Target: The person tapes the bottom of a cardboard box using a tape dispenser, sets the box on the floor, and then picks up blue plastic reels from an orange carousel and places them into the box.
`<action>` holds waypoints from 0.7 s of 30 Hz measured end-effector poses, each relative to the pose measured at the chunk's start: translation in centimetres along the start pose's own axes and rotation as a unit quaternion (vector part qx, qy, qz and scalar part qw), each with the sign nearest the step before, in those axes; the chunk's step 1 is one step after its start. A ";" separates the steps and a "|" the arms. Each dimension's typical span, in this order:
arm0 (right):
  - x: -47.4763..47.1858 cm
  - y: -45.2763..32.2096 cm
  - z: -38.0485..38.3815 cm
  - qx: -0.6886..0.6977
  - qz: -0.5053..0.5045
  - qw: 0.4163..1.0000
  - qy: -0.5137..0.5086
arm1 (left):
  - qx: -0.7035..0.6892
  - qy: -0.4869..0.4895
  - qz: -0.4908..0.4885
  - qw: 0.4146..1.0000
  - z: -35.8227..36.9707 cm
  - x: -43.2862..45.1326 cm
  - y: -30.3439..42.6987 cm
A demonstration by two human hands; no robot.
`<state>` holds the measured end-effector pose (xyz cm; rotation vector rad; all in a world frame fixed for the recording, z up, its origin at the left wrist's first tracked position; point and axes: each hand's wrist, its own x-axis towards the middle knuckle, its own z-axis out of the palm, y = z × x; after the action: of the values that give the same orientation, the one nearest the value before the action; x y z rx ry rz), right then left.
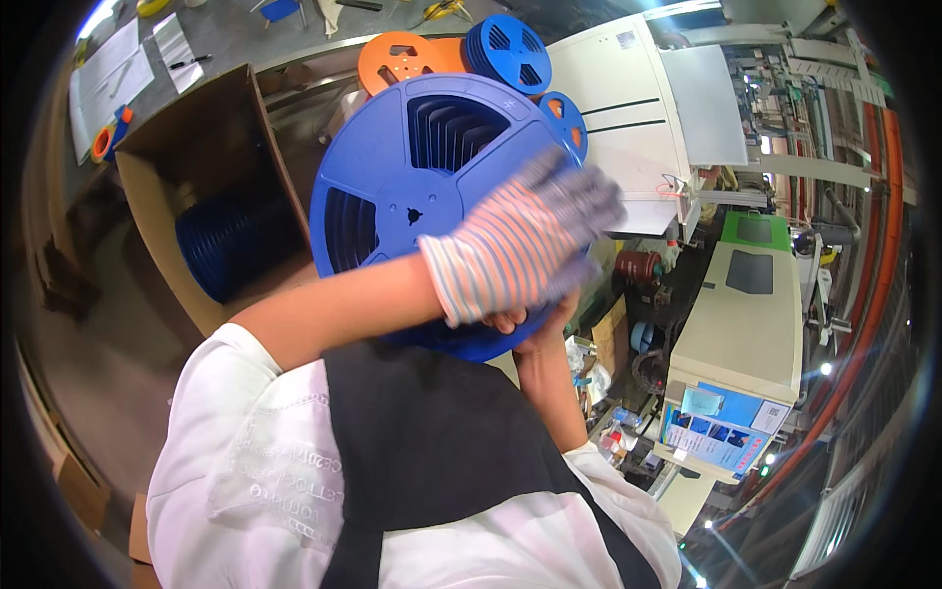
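Observation:
A stack of large blue plastic reels [379, 154] with cut-out windows stands in front of my chest, the broad flange of the top one facing me. My left hand [519, 239] wears a striped knit glove with grey fingers. It lies across the lower right of the flange, its blurred fingers reaching past the rim; whether it presses on the reel is unclear. Below it, my bare right hand [547, 327] grips the lower right edge of the stack, partly hidden by the glove.
To the left, an open cardboard box [158, 191] holds more dark blue reels [221, 243]. Orange reels [401, 62] and smaller blue reels [511, 55] sit beyond the stack, beside a white machine [611, 81]. A grey workbench [228, 33] carries papers, a pen and tape rolls.

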<state>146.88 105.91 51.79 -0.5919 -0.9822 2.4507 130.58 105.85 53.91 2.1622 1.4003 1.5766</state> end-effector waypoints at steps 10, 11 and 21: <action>-2.0 0.3 -1.8 0.063 -0.030 0.994 -0.079 | 0.121 0.030 -0.139 0.982 0.8 -6.4 -9.0; -2.1 0.4 -2.2 0.070 -0.034 0.994 -0.082 | 0.119 0.034 -0.137 0.983 0.9 -7.6 -8.2; -3.5 0.2 -4.6 0.160 -0.057 0.983 -0.074 | -0.063 -0.063 0.059 0.994 0.9 -13.0 -0.9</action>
<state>152.18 106.40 49.42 -0.2403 -0.6346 2.5026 130.37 97.31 44.09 2.2612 1.1242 1.4921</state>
